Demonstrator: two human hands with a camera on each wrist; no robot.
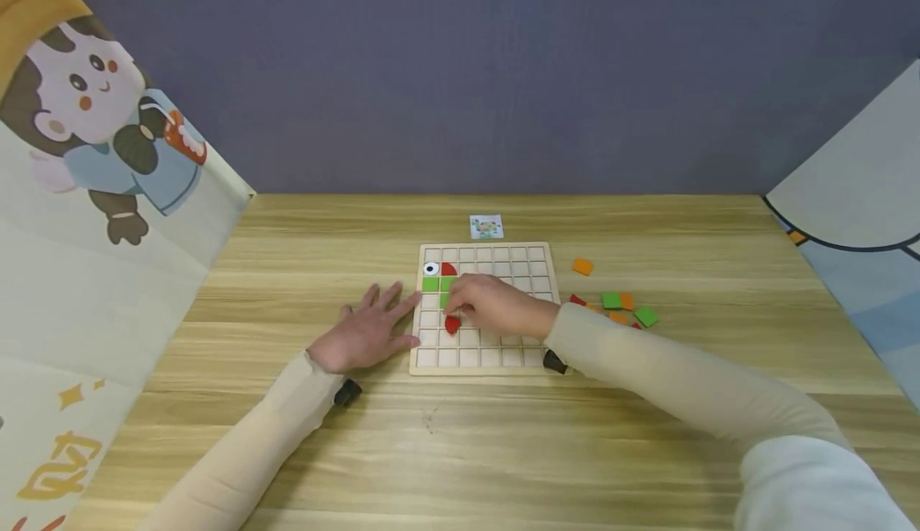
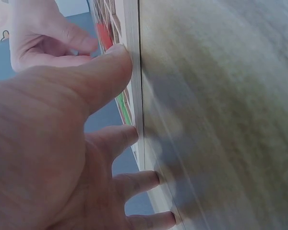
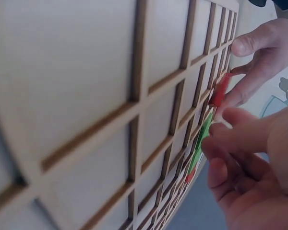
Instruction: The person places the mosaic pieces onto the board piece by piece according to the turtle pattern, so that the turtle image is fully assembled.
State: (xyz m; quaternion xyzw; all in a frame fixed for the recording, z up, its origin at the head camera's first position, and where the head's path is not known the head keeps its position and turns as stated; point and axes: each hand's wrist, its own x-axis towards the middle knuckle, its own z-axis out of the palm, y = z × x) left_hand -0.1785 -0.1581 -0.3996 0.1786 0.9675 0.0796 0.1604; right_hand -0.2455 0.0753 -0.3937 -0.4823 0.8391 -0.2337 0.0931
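My left hand (image 1: 366,333) lies spread at the left side of a wooden grid board (image 1: 489,370). In the left wrist view its thumb and fingertips touch the board's edge. Over the board's left part, my right hand (image 1: 492,303) has bent fingers, with nothing visible between thumb and fingers. Just below its fingertips is a red piece (image 1: 451,324), which looks tilted in the right wrist view (image 3: 221,90) and apart from the fingers. Toward the upper left of the grid sit a white eye tile (image 1: 431,269), a red quarter-round tile (image 1: 449,269) and green tiles (image 1: 430,284); the hand partly hides one.
Loose green (image 1: 646,317), orange and red tiles lie right of the board, some partly behind the right sleeve (image 1: 647,363). One orange tile (image 1: 583,267) lies apart, farther back. Behind the board is a small picture card (image 1: 486,227). A dark wall panel (image 1: 503,76) rises along the table's back edge.
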